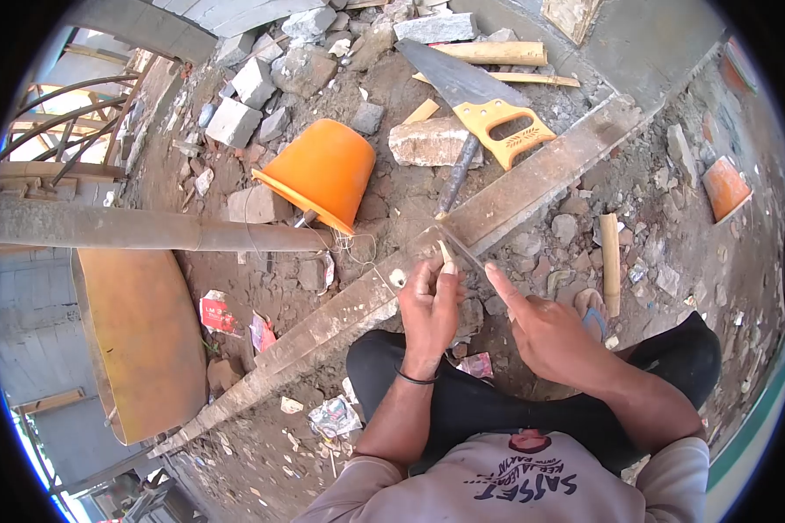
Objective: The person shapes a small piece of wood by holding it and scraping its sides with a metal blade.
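Observation:
My left hand (429, 305) is closed around a small pale sliver of wood (446, 252), its pointed end sticking up past the thumb. My right hand (554, 336) grips a knife (464, 246), index finger stretched along the narrow blade; the handle is hidden in the palm. The blade's tip lies close to the sliver; whether they touch I cannot tell. Beneath both runs a long, dirty wooden beam (532, 179), set diagonally across the ground. Just beyond the hands, a handsaw (462, 87) with a yellow handle rests beside a dark metal rod (459, 177).
An orange bucket (327, 170) lies tipped over by a bamboo pole (148, 228) and tangled wire. Broken bricks and concrete chunks (255, 83) litter the far ground. A curved yellowish panel (144, 344) stands at left. A bamboo piece (610, 266) lies at right, near a sandalled foot (590, 307).

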